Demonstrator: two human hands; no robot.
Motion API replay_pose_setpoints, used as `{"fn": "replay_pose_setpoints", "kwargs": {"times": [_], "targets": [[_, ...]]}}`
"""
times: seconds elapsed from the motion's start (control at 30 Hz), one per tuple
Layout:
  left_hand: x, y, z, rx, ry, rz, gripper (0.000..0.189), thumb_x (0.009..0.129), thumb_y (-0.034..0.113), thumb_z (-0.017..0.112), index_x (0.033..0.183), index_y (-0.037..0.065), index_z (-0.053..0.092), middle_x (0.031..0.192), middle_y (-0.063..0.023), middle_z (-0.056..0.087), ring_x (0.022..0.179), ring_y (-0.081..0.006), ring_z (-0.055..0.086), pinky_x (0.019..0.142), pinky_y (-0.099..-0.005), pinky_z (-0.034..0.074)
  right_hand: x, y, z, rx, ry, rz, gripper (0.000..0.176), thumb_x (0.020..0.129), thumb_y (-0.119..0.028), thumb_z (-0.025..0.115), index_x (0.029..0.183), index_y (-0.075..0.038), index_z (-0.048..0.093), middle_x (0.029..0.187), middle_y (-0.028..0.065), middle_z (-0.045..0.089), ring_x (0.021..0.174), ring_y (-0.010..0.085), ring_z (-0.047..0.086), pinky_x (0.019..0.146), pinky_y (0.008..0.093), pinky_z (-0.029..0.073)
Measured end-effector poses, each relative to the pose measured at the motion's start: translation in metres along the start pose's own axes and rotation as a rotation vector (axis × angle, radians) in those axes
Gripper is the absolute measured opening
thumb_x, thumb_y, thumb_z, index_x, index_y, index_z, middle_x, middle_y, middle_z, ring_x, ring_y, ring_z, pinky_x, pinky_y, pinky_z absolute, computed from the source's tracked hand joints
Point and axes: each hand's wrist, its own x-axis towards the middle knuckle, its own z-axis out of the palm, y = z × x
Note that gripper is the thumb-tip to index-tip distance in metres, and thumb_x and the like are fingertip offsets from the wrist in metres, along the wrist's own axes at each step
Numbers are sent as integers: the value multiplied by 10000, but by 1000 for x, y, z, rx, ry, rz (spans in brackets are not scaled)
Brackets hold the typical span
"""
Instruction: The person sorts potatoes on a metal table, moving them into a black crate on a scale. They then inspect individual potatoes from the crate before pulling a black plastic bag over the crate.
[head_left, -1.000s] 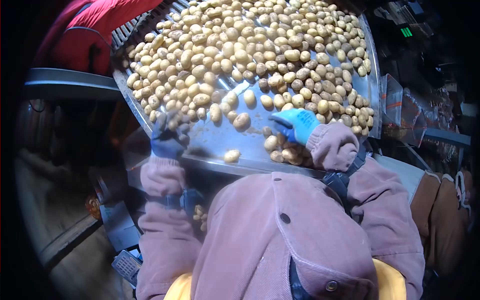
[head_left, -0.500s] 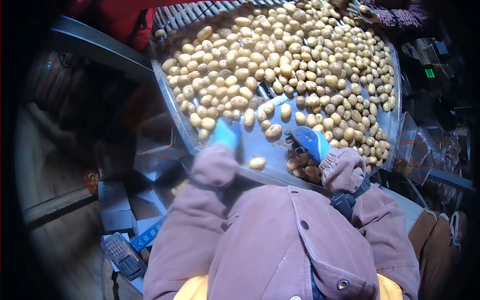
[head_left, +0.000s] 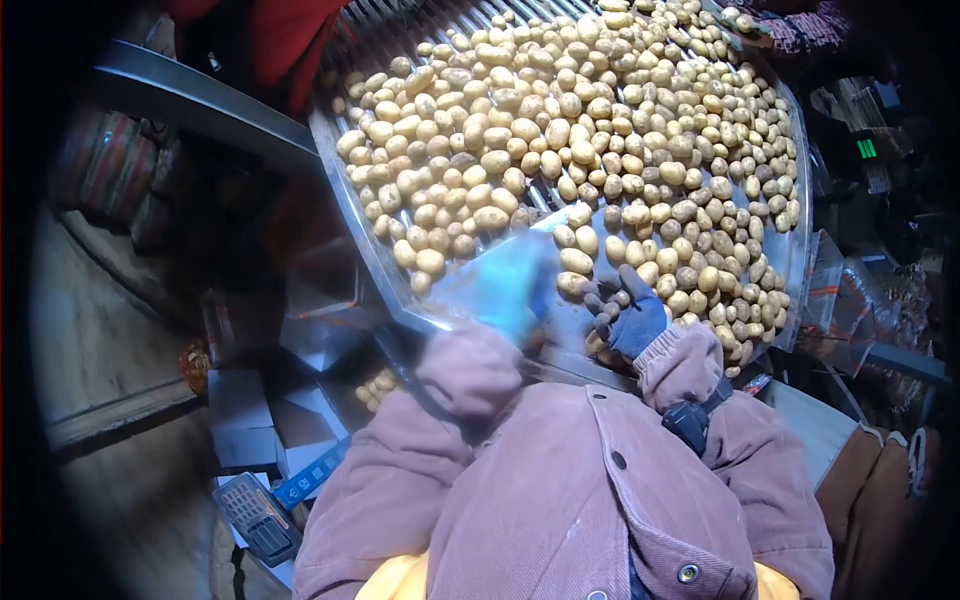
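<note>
Many potatoes (head_left: pixel 495 135) lie spread over a metal sorting table (head_left: pixel 575 335) in front of me. My left hand (head_left: pixel 515 285), in a light-blue and dark-blue glove, is smeared by motion over the table's near part; its fingers do not show clearly. To its right, my right hand (head_left: pixel 634 316), in a blue glove with dark fingertips, is held at the near edge of the pile. Its thumb and fingers stand apart, half curled, with potatoes close around them. A few loose potatoes (head_left: pixel 575 261) lie between the two hands.
Slatted metal rollers (head_left: pixel 400 28) run along the far side. Another person's plaid sleeve (head_left: pixel 808 32) reaches in at top right, and red clothing (head_left: pixel 285 45) shows at top left. Cardboard boxes (head_left: pixel 240 405) and a handheld keypad device (head_left: pixel 257 518) sit at lower left.
My left hand has swept right, toward my right hand. The right hand has turned, its thumb and fingers now showing apart. The single potato near the front edge is no longer visible.
</note>
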Motion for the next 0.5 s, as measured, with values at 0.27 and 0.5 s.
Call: {"fn": "replay_pose_setpoints", "kwargs": {"times": [0.27, 0.5], "targets": [[-7, -60, 42, 534, -260, -363, 615, 953, 430, 458, 1439, 56, 407, 1569, -169, 246, 1476, -384, 123, 1156, -630, 10, -38, -11, 14, -324, 319, -304, 378, 992, -403, 529, 1058, -36, 594, 1007, 134, 636, 837, 228, 603, 673, 338, 548], [-60, -68, 54, -113, -62, 129, 411, 758, 179, 690, 1157, 102, 625, 1214, -168, 585, 1183, -395, 516, 1015, -503, 398, -91, -30, 14, -226, 374, -415, 281, 977, -385, 562, 943, -111, 616, 925, 69, 656, 760, 198, 607, 524, 294, 496]]}}
